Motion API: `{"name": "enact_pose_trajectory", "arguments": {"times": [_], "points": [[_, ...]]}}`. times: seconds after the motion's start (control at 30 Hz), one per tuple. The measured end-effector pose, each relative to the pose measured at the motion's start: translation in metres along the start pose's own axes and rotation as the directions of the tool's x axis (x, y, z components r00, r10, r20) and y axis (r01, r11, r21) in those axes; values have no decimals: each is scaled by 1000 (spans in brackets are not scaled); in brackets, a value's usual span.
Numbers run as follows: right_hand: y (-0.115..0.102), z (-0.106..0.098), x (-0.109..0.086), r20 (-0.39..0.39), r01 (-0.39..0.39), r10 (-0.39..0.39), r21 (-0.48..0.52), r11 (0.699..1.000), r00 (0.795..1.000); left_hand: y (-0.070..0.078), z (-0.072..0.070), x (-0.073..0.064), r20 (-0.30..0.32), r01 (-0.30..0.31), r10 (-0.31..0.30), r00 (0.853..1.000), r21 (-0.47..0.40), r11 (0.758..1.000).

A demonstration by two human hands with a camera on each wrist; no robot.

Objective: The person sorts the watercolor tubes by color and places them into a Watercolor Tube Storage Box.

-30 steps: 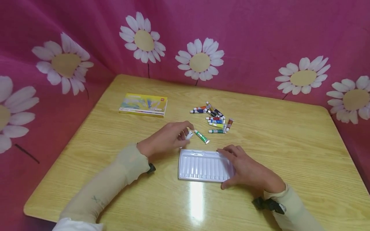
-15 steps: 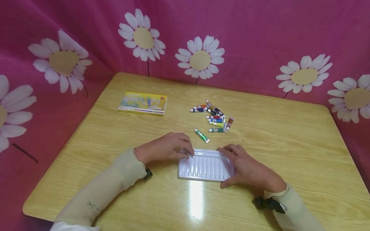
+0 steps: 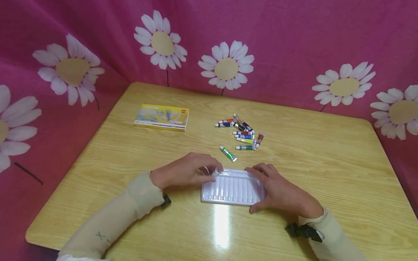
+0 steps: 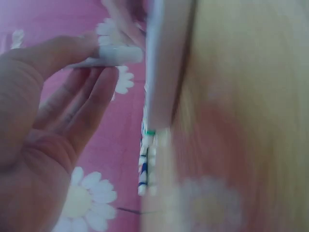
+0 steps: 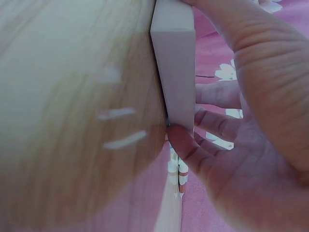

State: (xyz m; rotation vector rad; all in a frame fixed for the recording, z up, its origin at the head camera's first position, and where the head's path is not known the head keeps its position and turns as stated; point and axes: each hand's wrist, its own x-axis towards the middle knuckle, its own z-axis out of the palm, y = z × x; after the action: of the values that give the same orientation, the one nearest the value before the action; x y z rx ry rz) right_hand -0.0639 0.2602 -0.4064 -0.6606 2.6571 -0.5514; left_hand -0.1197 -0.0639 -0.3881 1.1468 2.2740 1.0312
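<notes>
A white plastic tray (image 3: 235,201) with a row of narrow slots lies on the table in front of me. My right hand (image 3: 282,192) grips its right end, thumb at the near edge and fingers at the far one. Over the tray's far left corner, my left hand (image 3: 187,170) pinches a small white paint tube (image 4: 113,56) between thumb and fingers; in the left wrist view its cap points toward the tray. Just beyond the tray lies a green paint tube (image 3: 228,154) by itself.
Several paint tubes in assorted colours lie in a loose pile past the tray, among them a yellow tube (image 3: 245,140) and a brown tube (image 3: 259,139). A yellow paint box (image 3: 161,117) lies at the back left of the wooden table (image 3: 326,156).
My left hand has brought the white paint tube from beside the green one toward me, over the tray's left end. The right hand keeps its place on the tray.
</notes>
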Motion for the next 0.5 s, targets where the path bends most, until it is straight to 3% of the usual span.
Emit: {"name": "enact_pose_trajectory", "arguments": {"times": [0.2, 0.37, 0.5], "points": [[0, 1, 0, -2, 5, -5, -5, 1000, 1000, -8, 7, 0, -90, 58, -82, 993, -238, 970], [0, 2, 0, -19, 16, -16, -9, 1000, 1000, -14, 7, -4, -64, 92, -129, 990, -404, 910], [0, 1, 0, -18, 16, -16, -14, 1000, 1000, -16, 7, -7, -58, 94, -140, 988, -488, 868]]}}
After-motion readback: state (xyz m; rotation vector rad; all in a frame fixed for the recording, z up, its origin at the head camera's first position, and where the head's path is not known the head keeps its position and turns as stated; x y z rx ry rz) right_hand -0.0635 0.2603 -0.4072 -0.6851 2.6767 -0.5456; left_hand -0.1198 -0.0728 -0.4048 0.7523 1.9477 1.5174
